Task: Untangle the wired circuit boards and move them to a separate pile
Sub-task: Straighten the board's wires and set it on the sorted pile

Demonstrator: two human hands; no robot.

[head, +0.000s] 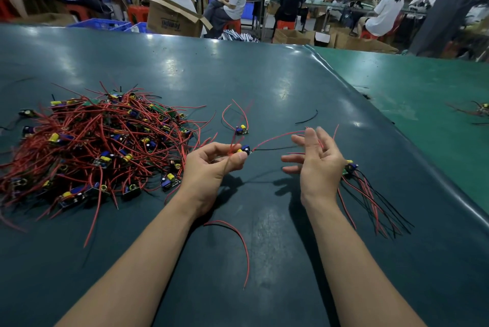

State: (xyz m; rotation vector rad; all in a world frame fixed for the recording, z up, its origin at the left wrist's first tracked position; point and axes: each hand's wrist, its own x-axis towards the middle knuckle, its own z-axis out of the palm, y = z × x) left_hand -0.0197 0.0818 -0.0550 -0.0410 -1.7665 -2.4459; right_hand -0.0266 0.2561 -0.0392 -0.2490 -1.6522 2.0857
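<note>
The left hand (211,165) is pinching one small circuit board (244,150) between thumb and curled fingers, holding it above the dark green table (264,75) near the middle of the near edge. Red and black wires (275,141) are running from this board rightward to the right hand (316,160). The right hand is hovering with fingers spread and relaxed; the wires are passing across its fingers, and it is not possible to tell whether any finger is gripping them.

The tangled pile (100,146) of boards with red leads is lying toward the left edge of the table. One separate board (241,131) with red wires is lying just beyond the left hand, apart from the tangled pile. The sorted pile (370,191) is lying near the right edge, partly hidden behind the right hand, its wires fanning toward the near edge. A loose red-and-black lead (235,236) is lying between the forearms. A short black wire (307,117) is lying farther in.
</note>
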